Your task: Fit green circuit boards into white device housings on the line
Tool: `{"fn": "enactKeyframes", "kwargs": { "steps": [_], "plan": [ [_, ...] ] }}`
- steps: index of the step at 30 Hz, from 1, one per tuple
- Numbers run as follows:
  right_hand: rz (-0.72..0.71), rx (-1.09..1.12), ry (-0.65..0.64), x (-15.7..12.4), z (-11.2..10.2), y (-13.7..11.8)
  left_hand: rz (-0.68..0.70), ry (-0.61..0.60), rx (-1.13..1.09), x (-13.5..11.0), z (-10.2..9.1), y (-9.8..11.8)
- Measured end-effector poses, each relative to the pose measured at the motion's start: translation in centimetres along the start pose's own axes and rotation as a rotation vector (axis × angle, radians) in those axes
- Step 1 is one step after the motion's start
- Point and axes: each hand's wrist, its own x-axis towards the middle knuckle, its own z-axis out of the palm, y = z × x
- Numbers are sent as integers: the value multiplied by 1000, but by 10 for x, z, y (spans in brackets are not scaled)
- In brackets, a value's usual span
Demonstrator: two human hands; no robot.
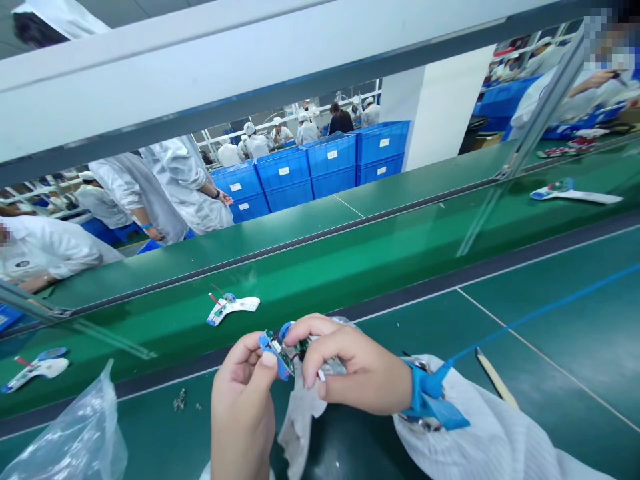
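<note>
Between my two hands is a blue-and-white plastic housing with a green circuit board and thin wires. My left hand pinches its blue end between thumb and fingers. Curled over the other end, my right hand grips it near a round blue part and the wires; a small white piece shows at the thumb tip. A pale, wrinkled strip hangs below the housing, and its kind is unclear. Around my right wrist sits a blue wrist strap with a cord running off to the right.
Similar housings lie spaced along the green conveyor belt. A clear plastic bag is at the lower left, beside small screws. A pointed wooden stick lies right. Blue bins and people in white coats are beyond.
</note>
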Motion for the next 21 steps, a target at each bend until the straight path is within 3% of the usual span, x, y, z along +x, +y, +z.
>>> {"fn": "enactKeyframes", "kwargs": {
  "steps": [4, 8, 11, 15, 17, 19, 21],
  "plan": [
    [-37, -6, -149, 1, -7, 1, -38, -28, -36, 0, -1, -1],
    [-14, -15, -155, 2, -6, 1, -47, -54, -68, 1, -2, -1],
    [41, 69, -70, 2, -2, 3, -45, -65, -67, 2, 0, 1],
    [155, 300, 168, 1, 3, 7, -50, -15, -30, -2, 5, 3],
    [235, 380, 243, 0, 4, 6, -65, -53, 0, -6, 7, 3],
    [270, 344, 275, -1, 3, 1, -71, -155, 24, -11, 8, 3],
    [206, 184, 269, -3, 2, -6, -73, -227, 26, -17, 11, 4]
  ]
}}
